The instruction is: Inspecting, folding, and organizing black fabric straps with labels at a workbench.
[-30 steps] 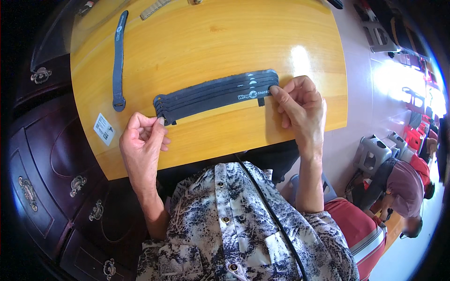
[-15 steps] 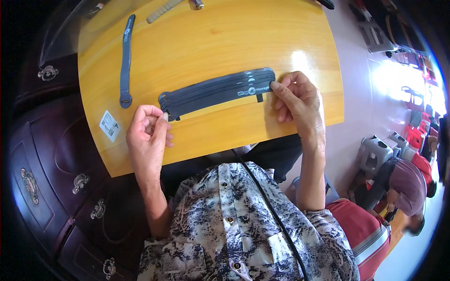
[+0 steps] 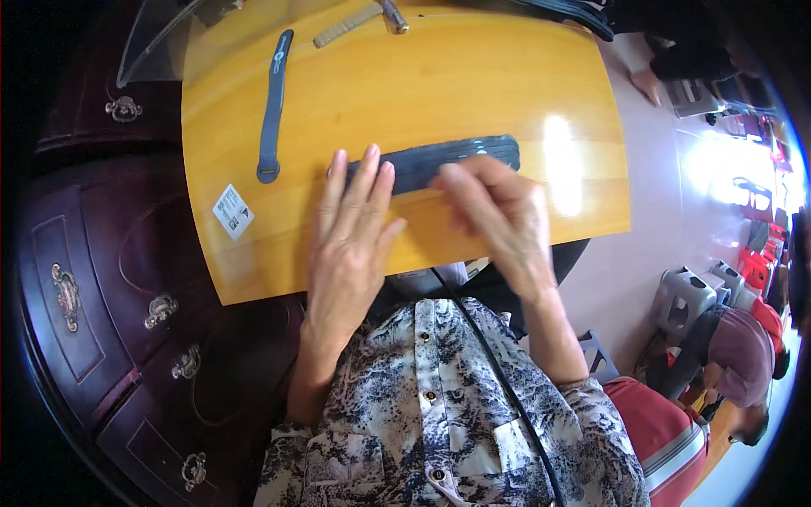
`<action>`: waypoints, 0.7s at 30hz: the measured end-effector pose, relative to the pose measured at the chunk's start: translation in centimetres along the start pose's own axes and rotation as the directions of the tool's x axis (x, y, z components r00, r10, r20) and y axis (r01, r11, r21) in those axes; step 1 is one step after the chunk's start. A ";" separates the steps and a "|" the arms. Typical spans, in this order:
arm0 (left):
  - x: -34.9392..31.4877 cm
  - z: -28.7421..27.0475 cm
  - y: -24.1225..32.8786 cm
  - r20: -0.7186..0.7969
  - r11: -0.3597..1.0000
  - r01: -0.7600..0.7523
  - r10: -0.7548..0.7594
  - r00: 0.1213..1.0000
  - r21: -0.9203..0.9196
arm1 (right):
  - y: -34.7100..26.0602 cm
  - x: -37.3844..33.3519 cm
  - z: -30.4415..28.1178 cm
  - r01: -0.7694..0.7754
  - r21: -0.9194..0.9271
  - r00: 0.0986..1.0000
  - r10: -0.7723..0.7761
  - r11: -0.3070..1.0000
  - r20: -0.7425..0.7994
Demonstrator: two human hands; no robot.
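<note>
A neat stack of dark grey storage straps (image 3: 414, 166) lies lengthwise on the wooden table. Across its left end my left hand (image 3: 351, 224) rests flat, fingers stretched and slightly apart, hiding that end. My right hand (image 3: 504, 221) is at the stack's near edge, right of its middle, and covers part of it. Its fingers are curled in and a little blurred; whatever they may hold is hidden. A single grey strap (image 3: 274, 106) with a slotted end lies apart at the table's left.
The yellow wooden table (image 3: 439, 76) carries a white printed label (image 3: 232, 211) at left. A beige strip (image 3: 347, 25) and a small brown cylinder (image 3: 394, 15) lie at the far edge. Dark drawers (image 3: 72, 296) stand left. Grey stools (image 3: 683, 296) and a bending person (image 3: 743, 342) are right.
My left hand has let go of the stack's corner and now lies flat over that end. My right hand has left the right end and moved left along the near edge.
</note>
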State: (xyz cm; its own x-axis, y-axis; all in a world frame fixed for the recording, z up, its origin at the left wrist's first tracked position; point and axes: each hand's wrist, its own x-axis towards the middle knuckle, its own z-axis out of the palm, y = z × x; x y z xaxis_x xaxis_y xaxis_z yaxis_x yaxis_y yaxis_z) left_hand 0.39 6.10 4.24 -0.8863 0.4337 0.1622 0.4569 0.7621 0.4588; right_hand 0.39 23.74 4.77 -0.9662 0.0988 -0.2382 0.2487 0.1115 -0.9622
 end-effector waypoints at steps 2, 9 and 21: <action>-0.1 1.7 -0.8 0.063 0.998 -0.009 0.004 0.998 0.070 | 0.5 1.2 1.8 0.114 -0.032 0.992 -0.112 0.993 0.049; -0.1 3.1 -0.9 0.185 0.982 -0.022 -0.013 0.983 0.186 | 1.3 3.5 0.6 -0.124 0.026 0.975 0.117 0.992 0.189; -0.3 2.3 -1.4 0.229 0.984 -0.035 -0.006 0.973 0.173 | 1.4 4.6 -6.1 -0.340 -0.023 0.938 0.341 0.940 0.065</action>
State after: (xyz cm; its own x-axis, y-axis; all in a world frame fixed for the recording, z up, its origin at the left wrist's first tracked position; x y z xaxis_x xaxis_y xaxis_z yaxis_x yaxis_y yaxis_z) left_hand 0.17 6.00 1.59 -0.8479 0.5282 -0.0452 0.4938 0.8180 0.2952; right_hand -3.25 30.38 3.16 -0.8259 0.0662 -0.5599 0.5638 0.0939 -0.8206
